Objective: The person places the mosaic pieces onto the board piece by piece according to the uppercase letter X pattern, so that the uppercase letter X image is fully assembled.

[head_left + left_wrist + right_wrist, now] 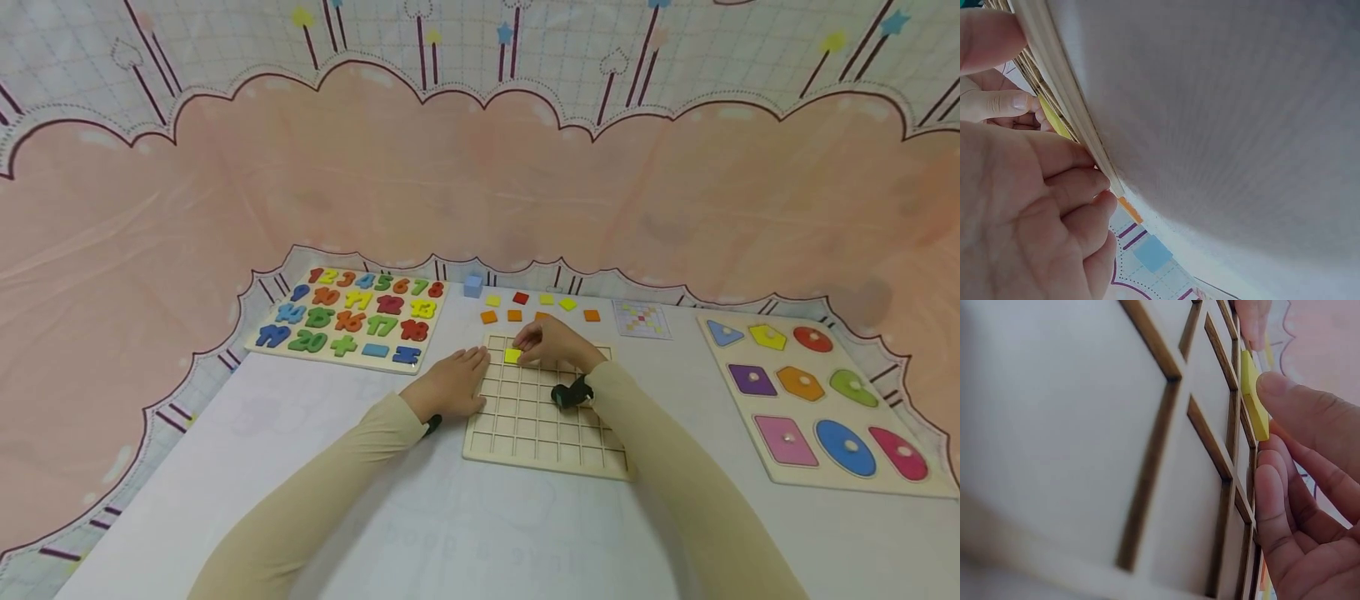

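A wooden grid board (pixel 504 427) lies on the table in front of me. At its left edge rests my left hand (pixel 450 385), fingers extended along the rim, as the left wrist view also shows. My right hand (pixel 553 343) is over the board's far part. Between its thumb and fingers it pinches a yellow square tile (pixel 1254 403) at a cell near the far left corner. In the head view the tile (pixel 512 356) looks flat against the grid; whether it is fully seated I cannot tell.
Beyond the board lie several loose orange, yellow and red tiles (pixel 592 316), a blue cube (pixel 472 286) and a printed pattern card (pixel 642 319). A number puzzle (pixel 341 319) stands at the left, a shape puzzle (pixel 813 408) at the right. A patterned cloth (pixel 480 183) rises behind.
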The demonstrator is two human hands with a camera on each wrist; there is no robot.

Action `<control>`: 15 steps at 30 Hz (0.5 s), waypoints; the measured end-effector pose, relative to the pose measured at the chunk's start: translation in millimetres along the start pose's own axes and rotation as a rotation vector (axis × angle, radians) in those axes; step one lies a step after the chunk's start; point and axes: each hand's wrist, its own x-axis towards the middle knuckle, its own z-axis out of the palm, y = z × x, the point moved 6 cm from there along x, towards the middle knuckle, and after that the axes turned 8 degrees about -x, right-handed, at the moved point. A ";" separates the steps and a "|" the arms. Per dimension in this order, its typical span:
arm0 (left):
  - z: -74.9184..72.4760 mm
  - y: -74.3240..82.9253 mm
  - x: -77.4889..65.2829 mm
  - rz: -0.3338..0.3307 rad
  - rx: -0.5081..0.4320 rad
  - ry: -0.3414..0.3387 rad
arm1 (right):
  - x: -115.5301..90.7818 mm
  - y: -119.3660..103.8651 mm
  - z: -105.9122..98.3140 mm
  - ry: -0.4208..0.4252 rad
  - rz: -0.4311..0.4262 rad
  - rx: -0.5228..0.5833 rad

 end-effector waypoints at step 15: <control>1.2 -0.3 0.8 -0.006 -0.002 0.001 | 0.8 0.9 1.1 -0.016 -0.027 -0.036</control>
